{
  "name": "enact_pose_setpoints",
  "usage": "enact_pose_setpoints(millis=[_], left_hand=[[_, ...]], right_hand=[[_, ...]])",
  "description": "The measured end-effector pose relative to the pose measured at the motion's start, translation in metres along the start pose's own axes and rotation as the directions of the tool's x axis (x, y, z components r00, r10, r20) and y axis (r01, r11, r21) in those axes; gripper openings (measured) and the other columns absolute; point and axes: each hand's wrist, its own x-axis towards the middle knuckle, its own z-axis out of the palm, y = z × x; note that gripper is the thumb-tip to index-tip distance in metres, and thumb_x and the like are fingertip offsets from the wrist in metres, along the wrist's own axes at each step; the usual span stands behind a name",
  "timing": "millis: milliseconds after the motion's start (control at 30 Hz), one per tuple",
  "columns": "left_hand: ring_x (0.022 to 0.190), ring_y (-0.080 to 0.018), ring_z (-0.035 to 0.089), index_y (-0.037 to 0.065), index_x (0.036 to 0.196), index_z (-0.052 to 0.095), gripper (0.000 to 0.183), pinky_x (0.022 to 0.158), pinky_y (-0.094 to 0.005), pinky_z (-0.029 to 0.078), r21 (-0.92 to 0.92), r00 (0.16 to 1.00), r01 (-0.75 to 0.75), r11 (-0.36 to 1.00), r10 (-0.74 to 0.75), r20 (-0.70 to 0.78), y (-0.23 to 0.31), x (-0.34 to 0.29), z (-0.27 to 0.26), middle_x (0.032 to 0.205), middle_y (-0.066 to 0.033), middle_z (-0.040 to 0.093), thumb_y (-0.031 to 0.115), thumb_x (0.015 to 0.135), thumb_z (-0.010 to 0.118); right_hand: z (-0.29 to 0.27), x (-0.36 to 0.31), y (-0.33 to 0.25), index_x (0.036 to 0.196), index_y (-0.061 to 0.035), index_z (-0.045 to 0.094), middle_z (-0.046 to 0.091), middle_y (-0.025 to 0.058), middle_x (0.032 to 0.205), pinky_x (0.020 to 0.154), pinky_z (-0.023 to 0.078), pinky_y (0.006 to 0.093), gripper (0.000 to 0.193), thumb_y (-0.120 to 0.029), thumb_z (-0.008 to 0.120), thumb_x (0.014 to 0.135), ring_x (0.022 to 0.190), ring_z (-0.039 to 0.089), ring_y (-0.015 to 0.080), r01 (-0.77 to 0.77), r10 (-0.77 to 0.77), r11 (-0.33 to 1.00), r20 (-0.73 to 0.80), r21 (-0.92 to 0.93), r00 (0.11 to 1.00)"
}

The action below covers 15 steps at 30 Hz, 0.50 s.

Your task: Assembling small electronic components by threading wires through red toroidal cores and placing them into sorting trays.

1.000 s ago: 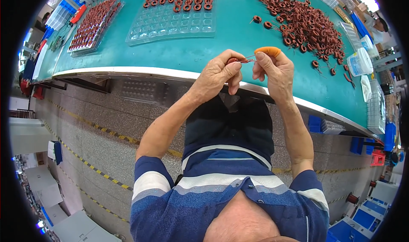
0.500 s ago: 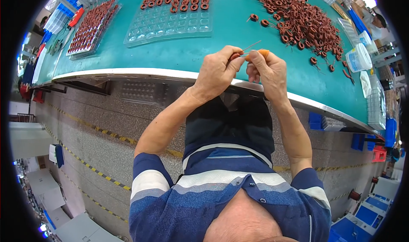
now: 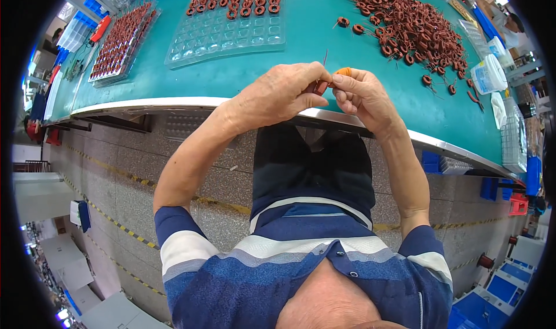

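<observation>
My left hand (image 3: 278,94) and my right hand (image 3: 362,94) meet above the near edge of the green table (image 3: 243,74). Between their fingertips they pinch a small copper-wound ring coil (image 3: 320,87) with a thin wire lead sticking up. My right hand's fingertip wears an orange finger cot (image 3: 344,71). A big heap of the same reddish coils (image 3: 411,25) lies on the table beyond my right hand. Ahead of my left hand lies a clear plastic pocket tray (image 3: 229,30); its far rows hold coils.
A second tray full of coils (image 3: 119,39) lies at the far left. A clear plastic tub (image 3: 488,74) and stacked empty trays (image 3: 512,138) stand at the right end. Blue bins (image 3: 437,161) sit under the table. Yellow-black floor tape (image 3: 110,216) runs along the aisle.
Both hands have stayed together over the table edge and shifted slightly towards me and left. The fingers have reworked their pinch on the coil, whose lead now points up.
</observation>
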Motion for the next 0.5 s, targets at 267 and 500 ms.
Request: enact_pose_setpoints(millis=[267,500], left_hand=[[0.074,-0.0263,0.062,0.000,0.097,0.050,0.028,0.066,-0.0342,0.050,0.095,0.970,0.075,0.993,-0.051,-0.237,-0.005,0.001,0.027,0.084,-0.0128,0.060,0.016,0.084,0.069],[0.069,-0.0123,0.058,-0.002,0.108,0.048,0.028,0.065,-0.0255,0.049,-0.742,0.914,-0.143,0.655,-0.200,-0.353,-0.006,0.003,0.061,0.081,-0.0048,0.057,0.020,0.095,0.058]], right_hand=[[0.025,-0.013,0.000,0.086,0.0030,0.062,0.059,0.0022,0.063,0.046,0.037,0.0199,0.020,-0.017,0.063,0.090,0.051,0.051,0.0057,0.233,-0.501,0.666,-0.192,-0.709,0.844],[0.014,-0.017,-0.004,0.081,-0.0006,0.062,0.053,-0.0012,0.056,0.042,0.032,0.0197,0.019,-0.017,0.066,0.088,0.046,0.044,0.0048,0.277,-0.340,0.923,-0.228,-0.267,0.912]])
